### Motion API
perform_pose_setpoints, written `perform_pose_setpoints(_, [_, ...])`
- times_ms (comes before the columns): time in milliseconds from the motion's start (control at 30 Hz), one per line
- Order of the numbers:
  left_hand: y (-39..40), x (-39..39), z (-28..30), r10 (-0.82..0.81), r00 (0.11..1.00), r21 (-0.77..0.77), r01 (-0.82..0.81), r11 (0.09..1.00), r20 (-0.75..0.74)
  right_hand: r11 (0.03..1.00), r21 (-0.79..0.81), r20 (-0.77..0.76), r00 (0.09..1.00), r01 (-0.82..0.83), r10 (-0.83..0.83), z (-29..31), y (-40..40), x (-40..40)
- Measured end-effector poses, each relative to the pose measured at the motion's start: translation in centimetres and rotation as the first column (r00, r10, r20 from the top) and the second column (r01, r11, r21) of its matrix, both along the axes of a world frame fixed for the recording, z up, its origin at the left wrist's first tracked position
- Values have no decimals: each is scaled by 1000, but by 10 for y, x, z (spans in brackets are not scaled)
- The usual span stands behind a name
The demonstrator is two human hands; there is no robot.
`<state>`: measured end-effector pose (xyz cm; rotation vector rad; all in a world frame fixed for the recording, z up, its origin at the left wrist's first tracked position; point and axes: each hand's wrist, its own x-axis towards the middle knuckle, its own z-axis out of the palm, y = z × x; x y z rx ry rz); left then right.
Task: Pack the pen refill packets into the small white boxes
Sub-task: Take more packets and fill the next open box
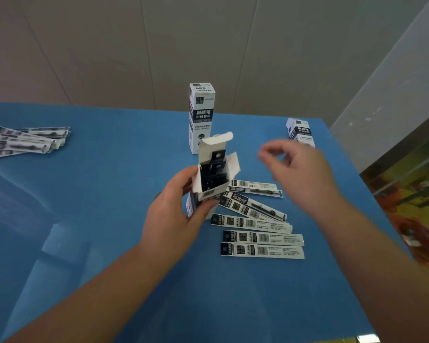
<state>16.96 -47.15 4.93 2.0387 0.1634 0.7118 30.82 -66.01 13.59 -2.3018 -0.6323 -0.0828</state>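
My left hand (174, 219) grips a small white box (209, 180) near the table's middle. Its top flaps stand open and dark refill packets (214, 173) stick out of it. My right hand (297, 172) hovers to the right of the box, blurred, fingers loosely curled and holding nothing. Below it several refill packets (260, 233) lie fanned out on the blue table (97, 194). A closed white box (201, 115) stands upright behind the held one. Another white box (299, 132) stands at the far right, partly hidden by my right hand.
A second pile of refill packets (25, 142) lies at the table's far left. The table's right edge (372, 194) runs diagonally beside my right arm, with a patterned floor beyond it. A pale wall stands behind the table.
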Motion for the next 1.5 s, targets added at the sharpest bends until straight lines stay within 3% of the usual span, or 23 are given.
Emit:
perform_pose_setpoints(67, [-1,0,0,2,1000,-6,-2,1000,-6,927,-373,-125,992,-21,-27,-29,-13,8])
perform_pose_setpoints(100, [-1,0,0,6,1000,-3,-6,1000,-8,872,-486,-158,987,-56,-25,-41,-17,9])
perform_pose_setpoints(233, [-3,0,-1,28,1000,7,-28,1000,-7,760,-641,-154,988,-106,8,-67,-11,3])
perform_pose_setpoints(733, [-7,-2,-3,71,997,15,-71,997,6,584,-770,-187,966,-258,181,-65,9,-2])
perform_pose_setpoints(1000, [-9,-1,-5,87,996,23,-87,996,4,564,-790,-191,970,-241,148,-70,16,-5])
perform_pose_setpoints(1167, [-9,-2,-5,96,995,46,-96,994,4,543,-818,-69,969,-191,236,-75,19,-11])
perform_pose_setpoints(1500, [-10,-2,-3,105,994,51,-105,993,7,614,-768,-10,963,-181,271,-62,4,-6])
